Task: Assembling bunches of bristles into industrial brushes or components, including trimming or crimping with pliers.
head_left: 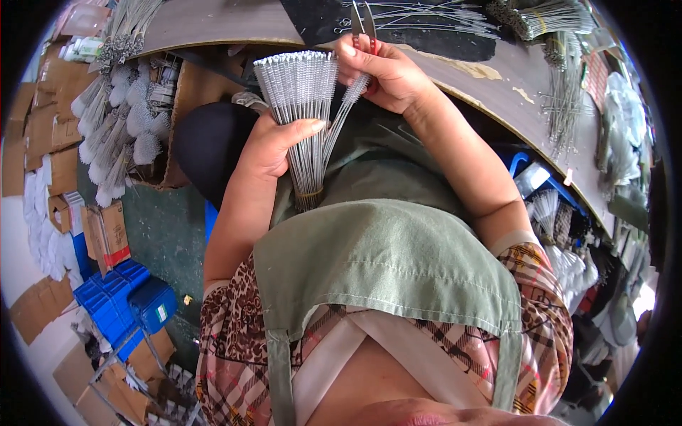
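Note:
My left hand [271,145] is wrapped round a fanned bundle of wire brushes [297,82], its thumb across the front. Grey bristle heads point up and away from me; the bare wire stems narrow toward a band near my green apron. Beside the bundle, my right hand [392,74] grips red-handled snips [358,27], blades pointing away and slightly apart. Just under the right fingers, a few brushes [348,103] lean out to the right of the bundle. Whether those fingers also pinch them is hard to see.
A curved table edge [234,41] runs beyond my hands. Thin looped wires [426,15] lie on a black sheet there, with tied wire bundles [554,21] at the far right. Left, a cardboard box [186,117] holds many brushes; blue crates [117,305] stand lower left.

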Motion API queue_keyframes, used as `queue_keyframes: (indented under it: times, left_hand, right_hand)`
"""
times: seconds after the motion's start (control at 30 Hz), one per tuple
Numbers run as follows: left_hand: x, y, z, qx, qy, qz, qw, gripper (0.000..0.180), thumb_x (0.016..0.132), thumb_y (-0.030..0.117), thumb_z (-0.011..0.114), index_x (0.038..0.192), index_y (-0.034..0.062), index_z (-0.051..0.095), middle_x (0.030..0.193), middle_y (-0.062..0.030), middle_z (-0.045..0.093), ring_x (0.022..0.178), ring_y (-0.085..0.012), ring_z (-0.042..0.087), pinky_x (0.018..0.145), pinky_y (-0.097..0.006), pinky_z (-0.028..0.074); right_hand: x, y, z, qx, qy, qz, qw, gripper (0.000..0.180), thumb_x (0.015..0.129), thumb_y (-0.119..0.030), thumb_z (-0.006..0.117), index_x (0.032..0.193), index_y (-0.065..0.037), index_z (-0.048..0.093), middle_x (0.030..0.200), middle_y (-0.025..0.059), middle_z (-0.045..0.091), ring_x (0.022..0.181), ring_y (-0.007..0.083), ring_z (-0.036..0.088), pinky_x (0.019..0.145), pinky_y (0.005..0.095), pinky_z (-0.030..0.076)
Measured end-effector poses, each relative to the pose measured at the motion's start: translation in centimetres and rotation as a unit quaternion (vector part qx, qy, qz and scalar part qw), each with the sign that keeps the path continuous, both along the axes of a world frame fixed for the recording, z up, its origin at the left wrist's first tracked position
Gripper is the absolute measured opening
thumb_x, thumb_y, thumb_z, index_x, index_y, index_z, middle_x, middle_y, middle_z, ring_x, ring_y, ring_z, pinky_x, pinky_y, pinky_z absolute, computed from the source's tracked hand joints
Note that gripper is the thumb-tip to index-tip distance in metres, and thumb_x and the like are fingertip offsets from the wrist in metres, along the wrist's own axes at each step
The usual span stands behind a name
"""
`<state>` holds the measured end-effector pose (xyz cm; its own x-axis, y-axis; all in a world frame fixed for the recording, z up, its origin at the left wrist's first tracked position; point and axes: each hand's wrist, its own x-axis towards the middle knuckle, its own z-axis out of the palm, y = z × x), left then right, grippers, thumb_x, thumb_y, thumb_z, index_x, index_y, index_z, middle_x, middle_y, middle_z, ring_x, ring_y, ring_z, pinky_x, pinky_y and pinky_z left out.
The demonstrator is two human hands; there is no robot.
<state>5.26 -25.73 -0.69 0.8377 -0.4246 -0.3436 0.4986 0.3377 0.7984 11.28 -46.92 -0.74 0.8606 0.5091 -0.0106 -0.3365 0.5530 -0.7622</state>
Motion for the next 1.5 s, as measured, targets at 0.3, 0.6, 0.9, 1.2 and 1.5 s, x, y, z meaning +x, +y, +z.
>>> queue_keyframes:
  times: [0.3,0.6,0.9,1.2,1.5]
  left_hand:
    - [0.1,-0.2,0.0,0.006,-0.012,0.014,1.000,0.027,0.073,0.002,0.068,0.099,-0.0007,0.063,0.088,-0.0067,0.066,0.077,-0.0157,0.063,0.074,-0.029,0.051]
    - [0.0,-0.1,-0.3,0.029,-0.033,0.005,0.999,0.027,0.077,0.006,0.063,0.101,-0.0046,0.059,0.086,-0.0124,0.065,0.071,-0.0206,0.064,0.062,-0.033,0.055]
    - [-0.1,0.1,0.0,0.009,-0.024,0.027,0.999,0.025,0.072,0.003,0.069,0.096,-0.0018,0.063,0.084,-0.0081,0.066,0.074,-0.0170,0.063,0.071,-0.030,0.052]
    - [0.5,0.2,1.8,-0.005,0.012,0.063,0.998,0.020,0.073,0.004,0.069,0.092,-0.0017,0.063,0.080,-0.0088,0.065,0.070,-0.0179,0.064,0.066,-0.030,0.052]
    - [-0.5,0.4,1.4,0.018,0.011,0.081,0.996,0.021,0.077,0.007,0.066,0.094,-0.0039,0.062,0.082,-0.0112,0.066,0.070,-0.0191,0.064,0.066,-0.031,0.054]
  right_hand:
    - [0.0,0.0,0.1,-0.034,-0.008,-0.005,0.999,0.016,0.083,-0.020,0.068,0.086,-0.010,0.056,0.073,-0.0036,0.051,0.065,0.0080,0.046,0.058,0.0211,0.038]
    - [0.1,-0.1,1.0,-0.046,-0.026,0.020,0.998,0.016,0.083,-0.021,0.068,0.086,-0.012,0.056,0.075,-0.0043,0.053,0.064,0.0045,0.045,0.052,0.0183,0.032]
    - [0.3,0.4,0.8,-0.022,-0.067,0.019,0.997,0.017,0.084,-0.022,0.067,0.087,-0.010,0.055,0.079,-0.0025,0.053,0.067,0.0054,0.044,0.052,0.0185,0.031]
    - [1.1,1.8,3.7,-0.072,-0.033,-0.052,0.996,0.018,0.088,-0.025,0.061,0.088,-0.009,0.053,0.078,0.0000,0.049,0.070,0.0083,0.043,0.060,0.0232,0.035]
    - [2.9,2.1,3.2,-0.149,-0.108,0.058,0.981,0.027,0.081,-0.032,0.070,0.088,-0.008,0.058,0.071,-0.0026,0.050,0.067,0.0090,0.047,0.064,0.0215,0.037]
